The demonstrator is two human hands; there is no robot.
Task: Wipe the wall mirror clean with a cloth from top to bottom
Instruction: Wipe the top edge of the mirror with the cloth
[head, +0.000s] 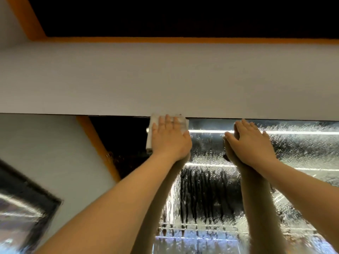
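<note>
Where the mirror (275, 149) meets the wall (165, 79) at its top edge, the left hand (170, 138) presses a white cloth (149, 136) flat, fingers straight. Just right of it, the right hand (251, 142) lies flat on wet, beaded glass, holding nothing.

We counted two hands: the left hand (169, 136) and the right hand (251, 142), both raised with fingers flat. We saw one cloth (152, 132), a white one, under the left palm. There was one mirror (293, 149), its glass covered in more water drops than we could number. In it we made out two reflected forearms. We found one dark-framed picture (27, 204) at lower left, and two orange bands (183, 39) meeting at a corner overhead.
</note>
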